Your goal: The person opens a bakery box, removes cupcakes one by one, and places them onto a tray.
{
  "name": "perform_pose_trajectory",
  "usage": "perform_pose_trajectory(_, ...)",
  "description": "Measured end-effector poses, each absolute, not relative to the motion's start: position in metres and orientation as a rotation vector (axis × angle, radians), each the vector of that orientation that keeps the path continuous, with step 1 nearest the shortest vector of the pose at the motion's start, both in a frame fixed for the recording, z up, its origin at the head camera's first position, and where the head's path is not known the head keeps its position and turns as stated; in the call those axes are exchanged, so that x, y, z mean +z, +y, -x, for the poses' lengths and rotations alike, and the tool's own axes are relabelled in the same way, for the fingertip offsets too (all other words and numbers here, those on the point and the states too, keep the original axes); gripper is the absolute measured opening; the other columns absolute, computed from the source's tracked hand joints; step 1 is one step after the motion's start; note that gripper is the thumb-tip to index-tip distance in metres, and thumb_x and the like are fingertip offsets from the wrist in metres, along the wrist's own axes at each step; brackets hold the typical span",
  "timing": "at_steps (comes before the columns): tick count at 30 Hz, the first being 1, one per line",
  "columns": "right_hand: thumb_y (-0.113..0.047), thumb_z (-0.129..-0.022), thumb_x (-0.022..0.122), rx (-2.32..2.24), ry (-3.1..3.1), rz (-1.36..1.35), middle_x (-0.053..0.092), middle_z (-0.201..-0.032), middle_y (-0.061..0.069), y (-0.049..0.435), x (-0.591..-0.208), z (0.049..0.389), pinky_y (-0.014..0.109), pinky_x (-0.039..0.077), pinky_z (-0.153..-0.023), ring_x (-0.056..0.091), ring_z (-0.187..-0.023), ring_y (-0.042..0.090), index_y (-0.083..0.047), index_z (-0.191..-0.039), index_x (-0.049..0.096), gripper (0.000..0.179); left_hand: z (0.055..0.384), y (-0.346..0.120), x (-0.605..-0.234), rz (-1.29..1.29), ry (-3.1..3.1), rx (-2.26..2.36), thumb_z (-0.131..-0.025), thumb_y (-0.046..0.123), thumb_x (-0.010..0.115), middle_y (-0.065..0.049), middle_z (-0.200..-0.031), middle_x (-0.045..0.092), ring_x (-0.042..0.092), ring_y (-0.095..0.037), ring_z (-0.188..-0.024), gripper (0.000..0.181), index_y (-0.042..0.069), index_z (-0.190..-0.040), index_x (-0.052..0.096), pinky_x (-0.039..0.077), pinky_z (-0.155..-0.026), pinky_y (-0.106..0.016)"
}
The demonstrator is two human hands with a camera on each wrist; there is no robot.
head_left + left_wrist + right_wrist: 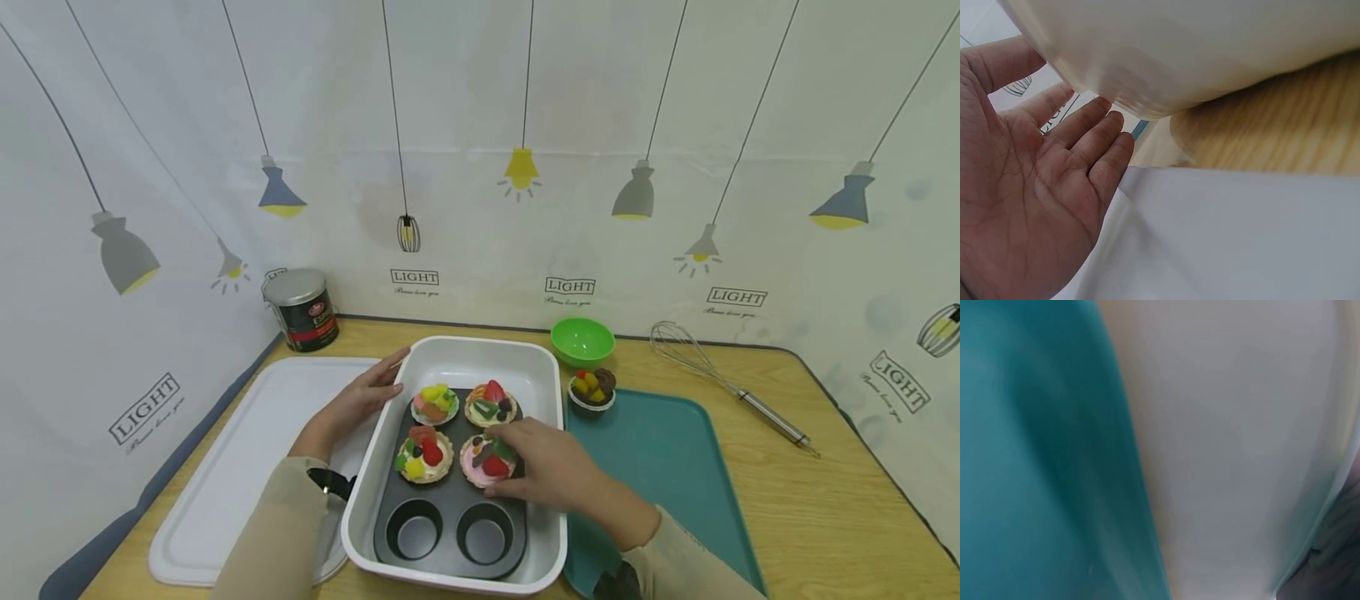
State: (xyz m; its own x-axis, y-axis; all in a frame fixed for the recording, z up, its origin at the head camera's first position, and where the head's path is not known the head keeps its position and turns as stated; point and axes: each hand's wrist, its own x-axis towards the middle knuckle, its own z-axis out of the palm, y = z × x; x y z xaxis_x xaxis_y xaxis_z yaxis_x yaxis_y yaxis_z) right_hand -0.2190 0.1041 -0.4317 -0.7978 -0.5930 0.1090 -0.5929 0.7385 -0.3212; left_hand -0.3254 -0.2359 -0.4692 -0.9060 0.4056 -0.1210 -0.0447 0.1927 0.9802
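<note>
A deep white bin [348, 533] holds a dark muffin tin [450, 508]. Several fruit tarts sit in the tin's upper cups, and its two front cups are bare. My right hand [551, 462] pinches the pink-cream tart [480, 467] in the second row between thumb and fingers. Beside that tart lies one with red and yellow fruit [423, 454]. On the bin's left side, my left hand [360, 404] rests with extended fingers. The left wrist view shows its fingers [1100, 134] nearly straight against the outer wall. The right wrist view hides the pinched tart.
A white tray [202, 500] lies left of the bin, a teal tray [667, 467] right of it. A chocolate fruit cupcake [592, 392] stands at the teal tray's back corner, near a green bowl [582, 342]. A whisk [750, 400] lies farther right; a can [303, 310] stands back left.
</note>
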Motion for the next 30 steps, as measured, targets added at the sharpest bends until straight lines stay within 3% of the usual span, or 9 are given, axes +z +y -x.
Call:
perform_pose_trajectory(13,-0.06,-0.08,0.077,-0.549,2.943,1.019,0.066,-0.126,0.001,0.1046,-0.4307,0.2179,0.04,0.054,-0.09,0.061,-0.113,0.015,-0.016,-0.139,0.058,0.075,0.3246,-0.2355,-0.4684,-0.329,2.123,1.758,-0.099,0.029,0.057,-0.001,-0.165,0.025,0.02,-0.028,-0.152,0.068,0.041,-0.158,0.027,0.014,-0.119,-0.06)
perform_pose_trajectory(20,-0.057,-0.08,0.078,-0.537,2.954,1.026,0.066,-0.125,-0.001,0.1045,-0.4299,0.2169,0.04,0.054,-0.089,0.061,-0.112,0.015,-0.017,-0.138,0.058,0.074,0.3255,-0.2354,-0.4692,-0.404,2.072,1.805,-0.1,0.021,0.054,-0.008,-0.166,0.021,0.021,-0.031,-0.151,0.071,0.033,-0.161,0.021,0.016,-0.119,-0.059)
perform_pose_trajectory(30,-0.056,-0.08,0.079,-0.54,2.954,1.04,0.066,-0.124,-0.001,0.1048,-0.4308,0.2172,0.04,0.054,-0.089,0.061,-0.112,0.015,-0.018,-0.138,0.059,0.072,0.3247,-0.2357,-0.4688,-0.392,2.069,1.807,-0.1,0.021,0.055,-0.008,-0.166,0.023,0.022,-0.031,-0.151,0.07,0.033,-0.161,0.022,0.018,-0.119,-0.058)
